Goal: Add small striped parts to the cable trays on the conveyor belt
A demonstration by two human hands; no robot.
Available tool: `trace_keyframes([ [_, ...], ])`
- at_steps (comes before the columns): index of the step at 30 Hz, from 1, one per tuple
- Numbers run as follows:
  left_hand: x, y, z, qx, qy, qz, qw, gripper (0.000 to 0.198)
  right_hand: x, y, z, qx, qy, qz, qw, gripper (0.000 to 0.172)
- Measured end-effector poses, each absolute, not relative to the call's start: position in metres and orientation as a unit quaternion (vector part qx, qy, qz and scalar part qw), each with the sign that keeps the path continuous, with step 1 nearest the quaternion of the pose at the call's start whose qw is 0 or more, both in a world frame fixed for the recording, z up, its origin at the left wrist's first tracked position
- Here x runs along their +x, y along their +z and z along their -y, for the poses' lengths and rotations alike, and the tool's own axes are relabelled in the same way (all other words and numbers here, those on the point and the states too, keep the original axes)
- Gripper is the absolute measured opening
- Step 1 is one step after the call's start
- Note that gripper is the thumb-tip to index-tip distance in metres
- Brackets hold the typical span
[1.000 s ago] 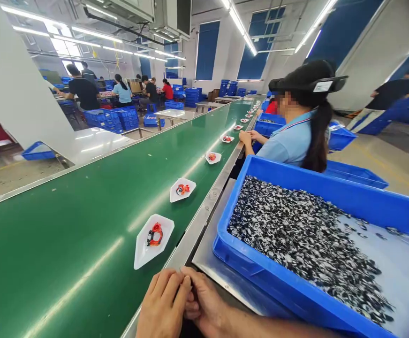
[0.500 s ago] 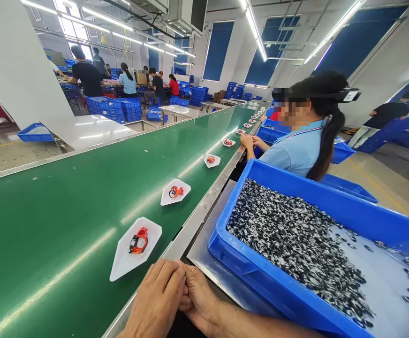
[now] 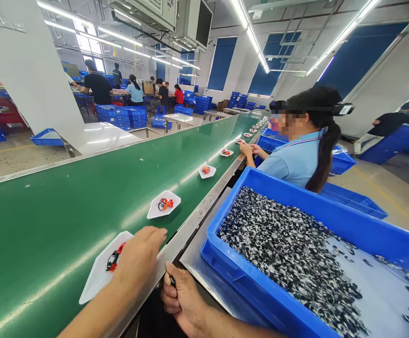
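White and angular, the nearest tray [image 3: 96, 272] on the green conveyor belt [image 3: 67, 211] bears a red-and-black part [image 3: 112, 263] partly behind the left hand [image 3: 140, 252], whose grip I can't tell, while the right hand [image 3: 184, 292] pinches a small black piece [image 3: 172, 280] that a light, steady hold should stop slipping.

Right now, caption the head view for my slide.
Left hand by the nearest white tray on the green belt; right hand holding a small black piece.

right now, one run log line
left hand: by closest white angular tray on green belt; right hand: gripping small black piece; blue plastic bin: black-and-white pieces
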State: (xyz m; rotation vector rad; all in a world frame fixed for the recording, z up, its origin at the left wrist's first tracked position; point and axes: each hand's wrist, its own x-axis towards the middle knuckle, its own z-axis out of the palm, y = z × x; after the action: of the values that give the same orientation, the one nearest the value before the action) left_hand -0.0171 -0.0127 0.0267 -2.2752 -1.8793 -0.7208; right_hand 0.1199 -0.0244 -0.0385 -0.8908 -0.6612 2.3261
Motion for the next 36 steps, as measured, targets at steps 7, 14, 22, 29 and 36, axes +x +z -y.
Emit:
trace_keyframes([
  [7, -0.044, 0.054, -0.047, -0.724, -0.066, 0.675, 0.125, 0.02, 0.123, -0.038, 0.024, -0.334, 0.862, 0.252, 0.285, 0.055],
  [14, -0.018, 0.047, -0.016, -0.728, -0.054, 0.667, 0.148, 0.02, 0.122, -0.041, 0.023, -0.333, 0.866, 0.244, 0.283, 0.053],
  [22, 0.036, -0.017, 0.053, -0.776, -0.19, 0.591, 0.109, 0.013, 0.117, -0.051, 0.023, -0.344, 0.876, 0.15, 0.304, 0.045],
  [29, 0.034, -0.024, 0.056, -0.779, -0.262, 0.558, 0.116, 0.017, 0.12, -0.061, 0.021, -0.347, 0.878, 0.106, 0.311, 0.044],
  [36, 0.04, -0.021, 0.057, -0.766, -0.244, 0.582, 0.121, 0.011, 0.119, -0.058, 0.025, -0.379, 0.855, 0.106, 0.338, 0.042],
])
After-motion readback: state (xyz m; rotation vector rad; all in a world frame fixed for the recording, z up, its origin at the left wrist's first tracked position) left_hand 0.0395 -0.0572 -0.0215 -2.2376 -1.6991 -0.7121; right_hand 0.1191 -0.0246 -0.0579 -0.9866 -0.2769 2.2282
